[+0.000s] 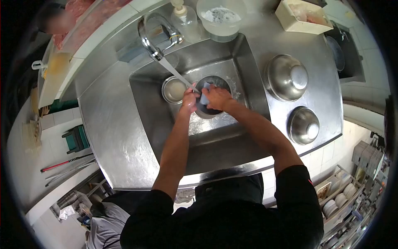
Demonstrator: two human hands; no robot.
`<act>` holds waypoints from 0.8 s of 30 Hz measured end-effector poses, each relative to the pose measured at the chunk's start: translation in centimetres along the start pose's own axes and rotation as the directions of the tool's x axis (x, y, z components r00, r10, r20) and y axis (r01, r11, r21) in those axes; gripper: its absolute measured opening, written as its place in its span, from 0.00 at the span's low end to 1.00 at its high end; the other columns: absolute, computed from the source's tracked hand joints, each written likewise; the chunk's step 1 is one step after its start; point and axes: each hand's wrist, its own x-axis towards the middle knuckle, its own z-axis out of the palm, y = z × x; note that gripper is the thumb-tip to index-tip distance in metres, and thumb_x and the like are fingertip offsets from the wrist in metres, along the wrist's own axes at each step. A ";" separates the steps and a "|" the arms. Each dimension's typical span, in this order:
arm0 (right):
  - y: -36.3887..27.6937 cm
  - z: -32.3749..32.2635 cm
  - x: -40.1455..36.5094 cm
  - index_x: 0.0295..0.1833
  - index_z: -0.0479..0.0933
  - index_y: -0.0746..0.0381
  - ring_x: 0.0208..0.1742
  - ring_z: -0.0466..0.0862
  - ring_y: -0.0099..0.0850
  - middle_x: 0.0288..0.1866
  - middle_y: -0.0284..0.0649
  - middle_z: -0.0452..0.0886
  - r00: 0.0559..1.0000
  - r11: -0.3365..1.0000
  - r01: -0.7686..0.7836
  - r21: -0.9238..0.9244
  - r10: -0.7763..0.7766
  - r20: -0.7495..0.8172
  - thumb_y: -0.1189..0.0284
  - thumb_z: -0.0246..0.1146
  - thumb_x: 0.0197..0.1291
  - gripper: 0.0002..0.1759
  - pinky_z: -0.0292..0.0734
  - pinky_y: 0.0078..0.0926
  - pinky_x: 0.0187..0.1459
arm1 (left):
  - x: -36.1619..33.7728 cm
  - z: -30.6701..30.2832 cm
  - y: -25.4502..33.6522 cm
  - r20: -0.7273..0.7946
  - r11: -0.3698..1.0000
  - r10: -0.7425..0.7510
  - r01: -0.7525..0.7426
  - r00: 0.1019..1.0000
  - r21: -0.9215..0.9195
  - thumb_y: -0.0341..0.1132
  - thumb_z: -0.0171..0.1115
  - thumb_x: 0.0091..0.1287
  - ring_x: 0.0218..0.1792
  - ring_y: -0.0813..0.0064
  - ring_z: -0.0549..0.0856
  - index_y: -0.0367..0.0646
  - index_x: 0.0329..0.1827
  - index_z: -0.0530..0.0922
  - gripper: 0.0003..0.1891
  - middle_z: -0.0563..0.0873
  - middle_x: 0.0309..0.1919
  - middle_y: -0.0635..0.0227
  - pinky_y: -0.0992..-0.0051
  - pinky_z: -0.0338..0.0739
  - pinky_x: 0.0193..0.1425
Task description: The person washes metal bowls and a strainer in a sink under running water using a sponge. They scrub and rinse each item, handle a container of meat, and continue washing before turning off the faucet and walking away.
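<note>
In the steel sink (219, 149), a round metal bowl (212, 113) sits under my hands, its inside looking dark. My left hand (190, 101) grips the bowl's left rim, its fingers partly hidden. A pale blue sponge (205, 94) is in my right hand (219, 98), pressed against the inside of the bowl. Water (178, 74) streams from the curved faucet (155, 53) towards the bowl, close to my left fingers. Just left of it stands a smaller metal bowl (174, 90) with cloudy liquid in it.
Two upturned steel bowls (287, 78) lie on the right counter. Behind the sink stand a pump bottle (185, 20) and a translucent tub (222, 18) of sudsy liquid. A cream container (304, 16) is at back right. Another person (105, 226) is at lower left.
</note>
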 end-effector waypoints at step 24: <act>1.8 -1.0 4.3 0.43 0.81 0.55 0.54 0.79 0.37 0.50 0.45 0.80 0.989 0.916 -0.095 -0.389 0.131 0.067 0.66 0.58 0.54 0.12 0.75 0.36 0.50 | 2.0 2.5 5.0 -0.176 0.865 -0.052 0.133 0.983 0.484 0.24 0.49 0.59 0.35 0.72 0.79 0.44 0.53 0.78 0.19 0.80 0.36 0.68 0.71 0.75 0.33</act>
